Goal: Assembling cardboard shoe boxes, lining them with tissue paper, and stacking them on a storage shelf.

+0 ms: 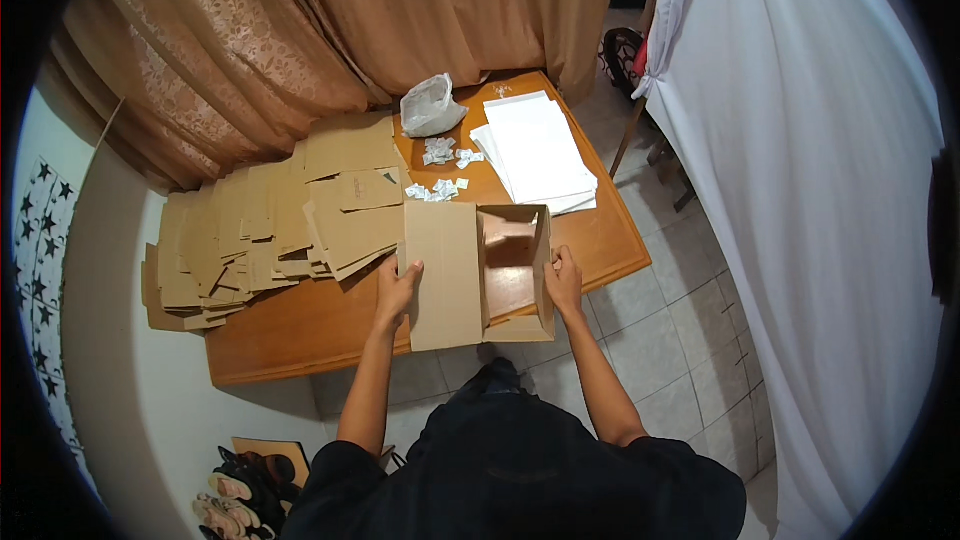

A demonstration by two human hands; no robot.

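A brown cardboard box (pixel 442 275) is held up at the near edge of the wooden table, partly unfolded. Its right half gapes, and the tabletop shows through between its walls. My left hand (pixel 398 290) grips the left edge, thumb lying on the broad panel and fingers hidden behind it. At the right wall, my right hand (pixel 564 280) pinches the cardboard edge with fingers curled. Close to my left hand lies a big spread of flattened cardboard boxes (pixel 270 210). Beyond the box are small white packets (pixel 437 190) in loose heaps.
On the wooden table (pixel 300 340), a stack of white paper sheets (pixel 540 155) lies at the far right, beside a whitish plastic bag (pixel 430 108). Brown curtains (pixel 450 10) hang behind, a white cloth (pixel 810 190) at right. Shoes (pixel 245 490) sit on the floor at lower left.
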